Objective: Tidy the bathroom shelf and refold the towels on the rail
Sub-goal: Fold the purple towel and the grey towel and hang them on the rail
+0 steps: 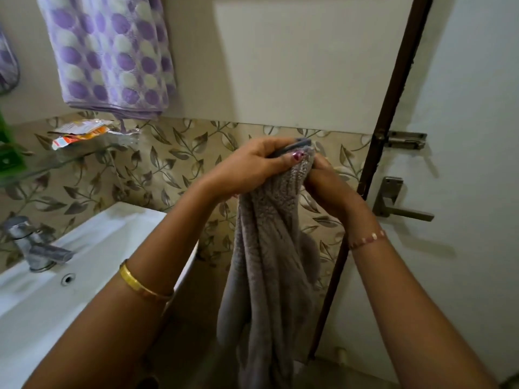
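While the grey towel [266,262] was off any rail and bunched lengthwise in mid-air between the basin [92,248] and the door [463,136], the refolding was judged to be at an early stage: no flat fold visible, most of the cloth hanging down in loose pleats. Purple spotted towel [109,51] hung from above at upper left, doubled with a fairly even lower hem; rail itself out of frame, so whether it had been refolded could not be told. Glass shelf [64,161] carried crumpled orange-and-white wrappers [84,133], apparently not yet tidied; a green item at its left edge was cut off. Left hand [252,167] was curled over the towel's top edge, thumb pinching it. Right hand [323,175] gripped the same gathered top from just beside, fingers mostly hidden by cloth. Remaining, by estimate: spread, fold, rehang; clear shelf.
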Motion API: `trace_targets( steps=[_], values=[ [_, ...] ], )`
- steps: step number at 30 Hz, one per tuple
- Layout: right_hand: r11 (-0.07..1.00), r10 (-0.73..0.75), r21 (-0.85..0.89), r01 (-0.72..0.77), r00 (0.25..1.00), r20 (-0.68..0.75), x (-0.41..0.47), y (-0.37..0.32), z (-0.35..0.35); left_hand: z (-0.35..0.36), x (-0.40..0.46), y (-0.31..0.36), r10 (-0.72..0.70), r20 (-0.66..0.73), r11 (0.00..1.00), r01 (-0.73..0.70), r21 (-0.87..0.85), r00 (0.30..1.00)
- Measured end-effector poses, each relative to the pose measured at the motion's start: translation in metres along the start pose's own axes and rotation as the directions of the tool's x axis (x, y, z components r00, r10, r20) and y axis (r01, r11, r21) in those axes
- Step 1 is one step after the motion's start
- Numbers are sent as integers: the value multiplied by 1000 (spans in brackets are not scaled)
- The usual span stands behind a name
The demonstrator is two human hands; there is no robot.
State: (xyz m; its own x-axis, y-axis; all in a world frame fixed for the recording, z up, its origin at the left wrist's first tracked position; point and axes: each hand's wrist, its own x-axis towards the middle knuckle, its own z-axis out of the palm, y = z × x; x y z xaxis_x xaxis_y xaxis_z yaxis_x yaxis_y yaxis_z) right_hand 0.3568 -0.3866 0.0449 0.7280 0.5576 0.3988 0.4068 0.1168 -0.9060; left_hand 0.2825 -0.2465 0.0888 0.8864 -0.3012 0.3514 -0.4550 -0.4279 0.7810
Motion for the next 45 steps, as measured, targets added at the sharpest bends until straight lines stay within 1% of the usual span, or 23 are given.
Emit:
trace_targets(
  steps=[1, 3, 6, 10, 13, 14, 15, 17, 19, 20, 22, 24, 27, 29, 32, 34, 37, 39, 41, 42, 43, 44, 45],
  values=[
    [999, 7, 34, -8, 1000, 27, 2, -3, 1, 2, 3, 1, 17, -13, 1000, -17, 23, 1000],
    [996, 34, 86, -34, 999, 1, 3, 2, -4, 1, 6, 0, 50, -101, 998, -46, 44, 994],
    [997, 69, 28, -68, 997, -23, -1, 12, -18, -11, 4, -7, 5, -229, 1000, -9, -18, 973],
    [995, 75, -58, -77, 996, -40, -1, 15, -31, -14, 0, -12, -15, -266, 1000, 20, 18, 964],
    [990, 140, 26, -139, 989, -45, -6, 21, -29, -10, -3, -16, -7, -325, 1000, 17, 26, 946],
    [990, 138, 48, -136, 989, -59, -8, 21, -26, -9, -4, -18, -7, -352, 999, 19, 33, 936],
    [994, 106, 26, -104, 991, -81, -8, 20, -22, -10, -5, -19, -8, -374, 998, 29, 51, 927],
    [990, -35, -138, 21, 994, -102, -4, 9, -13, -10, -6, -21, -15, -376, 993, 58, 104, 927],
    [930, -171, -340, 139, 983, -67, 2, -6, -1, -7, -7, -21, -63, -285, 993, 89, 81, 957],
    [890, -210, -421, 172, 977, -46, 6, -11, 5, -4, -7, -22, -92, -233, 992, 110, 66, 968],
    [846, -238, -494, 202, 971, -12, 8, -14, 15, 5, -6, -25, -120, -203, 988, 136, 67, 972],
    [873, -203, -454, 180, 979, 0, 4, -9, 16, 11, -6, -28, -135, -262, 978, 171, 122, 956],
    [939, -66, -339, 63, 998, 3, -7, 11, 10, 13, -9, -37, -160, -319, 938, 245, 247, 934],
    [973, -20, -232, 15, 1000, -21, -14, 29, 8, 17, -11, -42, -167, -333, 933, 258, 252, 928],
    [993, 80, -84, -83, 996, -42, -26, 60, 12, 24, -11, -47, -136, -423, 947, 243, 211, 896],
    [981, 185, -56, -187, 982, -34, -37, 85, 12, 23, -11, -48, -102, -515, 963, 213, 162, 851],
    [948, 299, -105, -300, 954, -32, -59, 122, 11, 16, -14, -49, -45, -656, 984, 146, 100, 753],
    [935, 350, -50, -352, 936, -45, -70, 133, 11, 13, -20, -51, -67, -722, 994, 108, 10, 689],
    [930, 348, -63, -361, 924, -159, -67, 131, 11, 15, -30, -56, -138, -770, 990, 101, -96, 622],
    [934, 312, -106, -342, 922, -229, -62, 125, 10, 17, -36, -58, -185, -777, 983, 113, -147, 601],
    [943, 255, -136, -302, 925, -282, -56, 114, 10, 18, -40, -62, -231, -764, 973, 147, -178, 603],
    [960, 184, -153, -236, 937, -296, -49, 98, 11, 20, -44, -65, -271, -725, 962, 203, -182, 633],
    [973, 99, -177, -150, 959, -265, -43, 81, 12, 24, -45, -65, -298, -663, 953, 254, -166, 687]
  ],
)
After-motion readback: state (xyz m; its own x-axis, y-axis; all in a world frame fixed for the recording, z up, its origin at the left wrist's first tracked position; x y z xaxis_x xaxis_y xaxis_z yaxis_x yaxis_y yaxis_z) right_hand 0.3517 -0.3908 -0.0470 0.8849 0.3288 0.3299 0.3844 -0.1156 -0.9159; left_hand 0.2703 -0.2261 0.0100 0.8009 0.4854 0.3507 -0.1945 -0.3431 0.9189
